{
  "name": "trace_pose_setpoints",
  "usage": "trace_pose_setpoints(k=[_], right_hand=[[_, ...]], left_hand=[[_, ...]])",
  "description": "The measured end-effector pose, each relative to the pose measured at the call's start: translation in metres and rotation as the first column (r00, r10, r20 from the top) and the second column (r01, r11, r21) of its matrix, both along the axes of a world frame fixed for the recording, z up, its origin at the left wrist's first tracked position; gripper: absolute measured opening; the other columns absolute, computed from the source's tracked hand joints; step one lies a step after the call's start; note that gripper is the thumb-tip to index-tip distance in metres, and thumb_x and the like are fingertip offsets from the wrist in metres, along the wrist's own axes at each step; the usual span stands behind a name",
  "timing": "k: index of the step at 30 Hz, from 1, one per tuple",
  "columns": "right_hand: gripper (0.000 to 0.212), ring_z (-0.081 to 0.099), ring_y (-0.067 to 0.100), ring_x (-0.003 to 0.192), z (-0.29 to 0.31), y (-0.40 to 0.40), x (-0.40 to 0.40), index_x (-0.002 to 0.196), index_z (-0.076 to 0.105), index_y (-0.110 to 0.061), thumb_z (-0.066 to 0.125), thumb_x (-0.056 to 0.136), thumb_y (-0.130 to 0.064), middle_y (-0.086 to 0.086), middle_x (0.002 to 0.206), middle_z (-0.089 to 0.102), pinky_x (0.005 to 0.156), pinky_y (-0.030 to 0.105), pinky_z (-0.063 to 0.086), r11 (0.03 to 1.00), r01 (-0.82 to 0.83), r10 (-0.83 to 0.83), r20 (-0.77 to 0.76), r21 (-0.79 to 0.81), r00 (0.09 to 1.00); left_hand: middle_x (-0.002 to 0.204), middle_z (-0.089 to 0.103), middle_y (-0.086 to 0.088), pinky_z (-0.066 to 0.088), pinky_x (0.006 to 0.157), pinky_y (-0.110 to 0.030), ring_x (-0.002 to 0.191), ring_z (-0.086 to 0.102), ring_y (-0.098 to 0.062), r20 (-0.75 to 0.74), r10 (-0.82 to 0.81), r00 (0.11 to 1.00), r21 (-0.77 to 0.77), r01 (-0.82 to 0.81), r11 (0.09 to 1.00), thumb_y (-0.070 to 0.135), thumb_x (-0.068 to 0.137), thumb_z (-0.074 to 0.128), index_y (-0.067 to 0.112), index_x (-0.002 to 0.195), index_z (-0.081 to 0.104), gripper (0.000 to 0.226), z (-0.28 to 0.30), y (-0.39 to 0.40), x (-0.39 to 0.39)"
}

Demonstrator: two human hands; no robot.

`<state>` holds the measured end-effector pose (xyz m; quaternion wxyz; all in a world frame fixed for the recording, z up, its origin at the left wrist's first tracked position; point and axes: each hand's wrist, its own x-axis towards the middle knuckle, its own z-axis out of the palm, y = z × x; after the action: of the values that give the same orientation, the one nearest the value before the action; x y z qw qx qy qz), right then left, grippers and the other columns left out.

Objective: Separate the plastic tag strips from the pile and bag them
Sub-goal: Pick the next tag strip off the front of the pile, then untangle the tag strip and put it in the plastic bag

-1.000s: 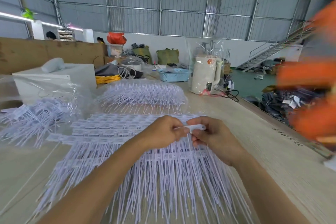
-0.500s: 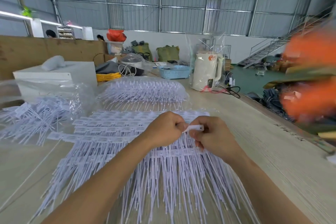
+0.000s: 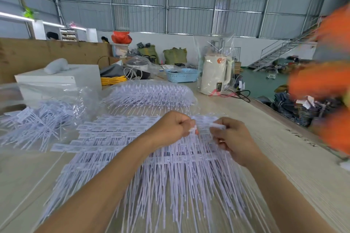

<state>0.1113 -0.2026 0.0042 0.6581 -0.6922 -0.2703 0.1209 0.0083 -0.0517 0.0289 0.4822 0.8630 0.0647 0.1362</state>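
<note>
A wide pile of white plastic tag strips (image 3: 117, 138) lies fanned out on the wooden table (image 3: 284, 157), thin tails pointing toward me. Over its far right part, my left hand (image 3: 170, 126) is curled and pinches a small white tag piece at its fingertips. My right hand (image 3: 233, 138) is beside it, a short gap apart, fingers curled round another white tag head. A clear bag filled with tag strips (image 3: 151, 94) lies behind the pile. Another clear bag with loose tags (image 3: 37, 117) sits at the left.
A white kettle wrapped in clear plastic (image 3: 216, 73) stands at the back right, with a blue basket (image 3: 181, 74) and yellow cable (image 3: 112, 79) behind the bags. A white box (image 3: 56, 79) is at the back left. Blurred orange shapes (image 3: 325, 81) fill the right edge.
My hands, which held one white tag piece together, have pulled a little apart, each now holding its own piece. The view has shifted slightly.
</note>
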Motion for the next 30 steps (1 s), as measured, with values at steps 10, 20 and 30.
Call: trace_pose_setpoints(k=[10,20,30], right_hand=[[0.008,0.064,0.021,0.079,0.010,0.006,-0.022,0.080,0.059,-0.010,0.061,0.088,-0.012,0.011,0.090,0.068,0.067,0.030,0.054,0.956,-0.290,0.295,-0.165,0.054,0.941],[0.005,0.050,0.007,0.042,0.007,0.015,-0.032,0.086,0.065,0.002,0.061,0.085,0.004,0.000,0.051,0.059,0.042,0.014,0.039,0.978,-0.191,0.191,0.009,0.079,0.982],[0.010,0.050,0.009,0.039,0.006,0.020,-0.036,0.092,0.064,0.003,0.055,0.090,0.001,0.006,0.050,0.058,0.039,0.017,0.040,0.973,-0.187,0.214,-0.237,0.132,0.948]], left_hand=[[0.100,0.053,0.004,0.046,0.069,-0.028,0.080,0.055,-0.013,-0.104,-0.075,0.992,0.301,0.104,0.948,0.014,0.093,0.055,0.027,0.122,0.040,0.036,0.002,-0.002,-0.005],[0.077,0.069,-0.002,0.046,0.073,-0.028,0.069,0.061,-0.010,-0.217,-0.042,0.975,0.278,0.103,0.955,0.039,0.084,0.065,0.007,0.095,0.063,0.034,0.006,0.011,-0.013],[0.053,0.048,0.006,0.035,0.052,-0.021,0.044,0.042,-0.004,-0.227,-0.007,0.974,0.357,0.089,0.930,0.036,0.089,0.061,0.019,0.061,0.058,0.033,0.012,0.017,-0.017]])
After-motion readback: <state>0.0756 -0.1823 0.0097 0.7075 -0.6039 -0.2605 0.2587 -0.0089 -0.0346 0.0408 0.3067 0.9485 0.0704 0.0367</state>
